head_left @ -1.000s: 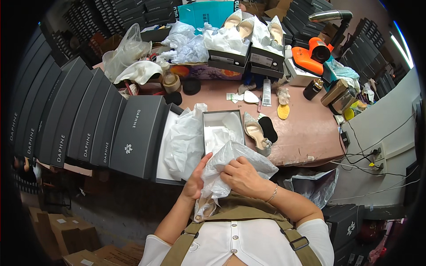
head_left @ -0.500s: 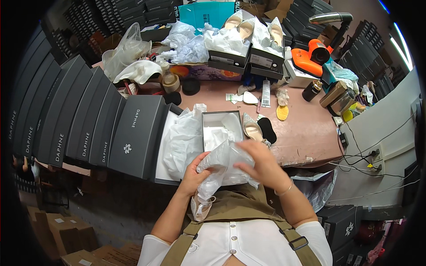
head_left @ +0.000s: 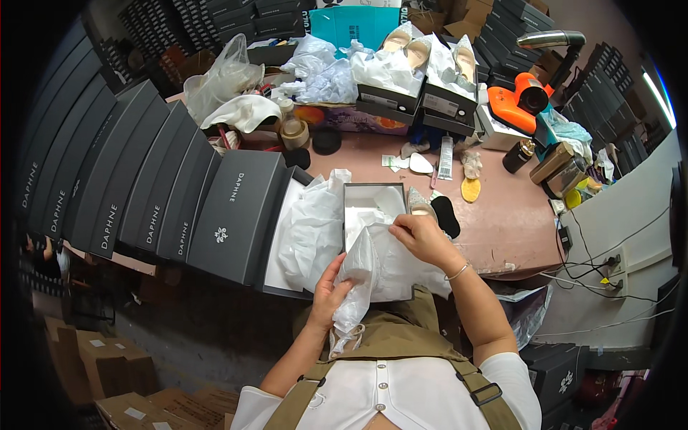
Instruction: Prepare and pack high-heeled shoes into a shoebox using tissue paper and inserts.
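My left hand (head_left: 330, 292) grips a light-coloured shoe (head_left: 347, 340) partly wrapped in white tissue paper (head_left: 390, 264). Only its strapped end shows, below the fingers near my lap. My right hand (head_left: 428, 242) pinches the upper edge of that tissue paper and holds the sheet spread to the right. Just beyond both hands stands an open grey shoebox (head_left: 345, 215) with white paper inside. Beside that box, partly hidden by my right hand, lies a second, glittery shoe (head_left: 419, 203). Left of the box, more crumpled tissue (head_left: 313, 233) rests in an open tray-like box part (head_left: 278, 254).
Closed dark grey shoeboxes (head_left: 234, 215) line the left side. Two boxes with pale shoes (head_left: 401, 64) stand at the back. An orange blower (head_left: 512, 104), a dark bottle (head_left: 518, 156), a white tube (head_left: 446, 158) and a yellow sponge (head_left: 471, 189) occupy the right. Cables (head_left: 595, 265) hang by the wall.
My right hand has closed on the tissue's edge and drawn the sheet out flatter over the box's near end. The shoe has turned, with less of it showing. The whole view has shifted slightly.
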Demonstrator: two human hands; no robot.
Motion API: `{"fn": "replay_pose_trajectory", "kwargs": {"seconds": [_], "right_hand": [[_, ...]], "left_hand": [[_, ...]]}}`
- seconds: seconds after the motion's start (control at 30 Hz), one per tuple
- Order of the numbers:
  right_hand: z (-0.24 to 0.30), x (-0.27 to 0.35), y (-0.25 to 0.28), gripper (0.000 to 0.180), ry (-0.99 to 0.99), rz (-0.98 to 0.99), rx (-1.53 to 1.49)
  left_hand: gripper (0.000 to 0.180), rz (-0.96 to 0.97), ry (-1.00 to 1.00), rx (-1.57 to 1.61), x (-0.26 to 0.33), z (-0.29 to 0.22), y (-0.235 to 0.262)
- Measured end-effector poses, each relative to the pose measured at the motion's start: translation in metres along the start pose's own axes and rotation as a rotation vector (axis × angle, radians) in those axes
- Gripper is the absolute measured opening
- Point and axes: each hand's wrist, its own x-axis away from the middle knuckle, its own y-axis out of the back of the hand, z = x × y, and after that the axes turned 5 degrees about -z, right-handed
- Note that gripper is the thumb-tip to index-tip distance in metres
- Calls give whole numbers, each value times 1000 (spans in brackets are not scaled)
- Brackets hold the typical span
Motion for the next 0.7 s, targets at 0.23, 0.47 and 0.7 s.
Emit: {"fn": "replay_pose_trajectory", "kwargs": {"seconds": [0.23, 0.47, 0.7], "right_hand": [[9, 13, 4, 23, 33, 85, 72], [17, 2, 1, 25, -101, 83, -191], [53, 22, -89, 13, 210, 78, 216]], "left_hand": [[58, -30, -26, -62, 0, 7, 9], [59, -200, -96, -155, -17, -8, 11], [61, -297, -16, -48, -10, 6, -24]]}}
